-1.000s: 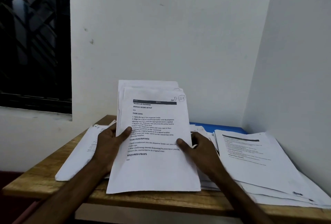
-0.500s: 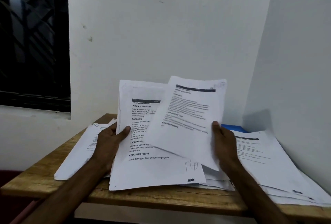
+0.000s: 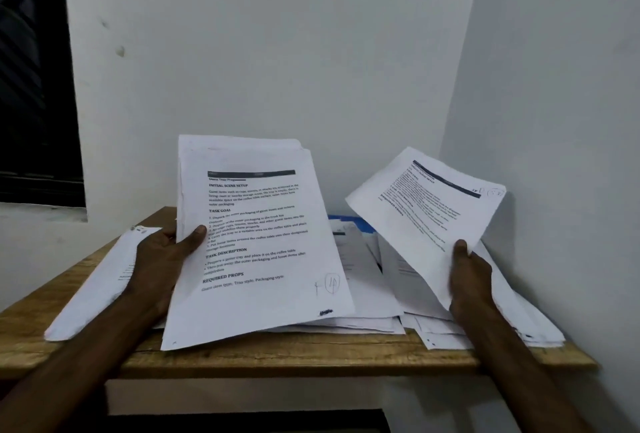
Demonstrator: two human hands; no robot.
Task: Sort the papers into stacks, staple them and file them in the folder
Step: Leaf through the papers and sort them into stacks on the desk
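Note:
My left hand point(image 3: 162, 259) grips a thick bundle of printed papers point(image 3: 256, 242) by its left edge, thumb on the top page, tilted up over the middle of the wooden table point(image 3: 277, 360). My right hand point(image 3: 469, 280) pinches a single printed sheet point(image 3: 426, 214) at its lower edge and holds it in the air above the right-hand stack of papers point(image 3: 526, 315). A blue folder point(image 3: 360, 223) shows partly at the back of the table, behind the loose pages point(image 3: 363, 280) lying in the middle.
Another stack of papers point(image 3: 100, 280) lies on the left of the table, overhanging its edge. White walls close the table in at the back and right. A dark barred window point(image 3: 34, 86) is at the left.
My right hand has lifted the top sheet off the bundle and carried it to the right, over the right-hand stack. A different page now tops the bundle in my left hand.

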